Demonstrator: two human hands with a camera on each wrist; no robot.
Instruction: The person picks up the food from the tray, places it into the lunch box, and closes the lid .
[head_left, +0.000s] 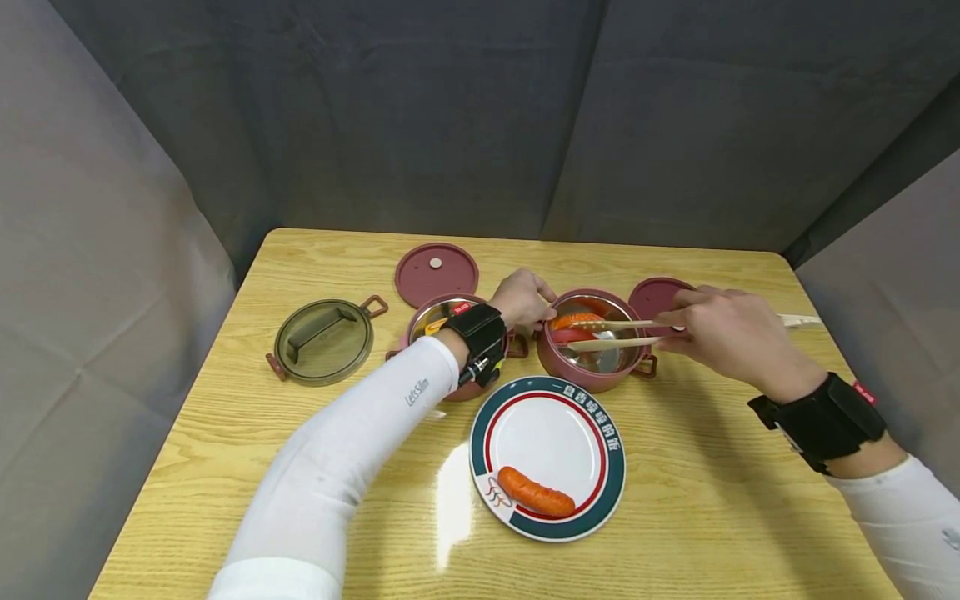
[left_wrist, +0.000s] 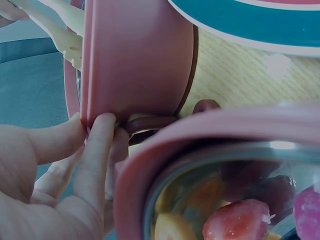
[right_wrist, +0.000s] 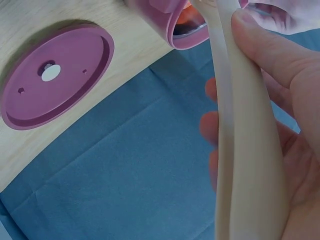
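Observation:
Two pink steel-lined pots stand side by side on the wooden table. My left hand (head_left: pixel 525 302) pinches the rim of the right pot (head_left: pixel 596 379) at its left edge; the left wrist view shows the fingers (left_wrist: pixel 97 145) on that pink wall (left_wrist: pixel 140 60). My right hand (head_left: pixel 723 329) grips cream tongs (head_left: pixel 618 333) whose tips reach into this pot and close around an orange sausage (head_left: pixel 576 320); the tongs (right_wrist: pixel 240 125) fill the right wrist view. The left pot (head_left: pixel 438 315) holds mixed food pieces (left_wrist: pixel 235 220). A second sausage (head_left: pixel 536 492) lies on the plate (head_left: pixel 600 500).
A pink lid (head_left: pixel 437 273) lies behind the left pot and another pink lid (head_left: pixel 656 296) sits behind the right pot, also seen as lid (right_wrist: pixel 55 77). A clear brown lid (head_left: pixel 322 340) with clasps lies at the left. Grey cloth walls surround the table.

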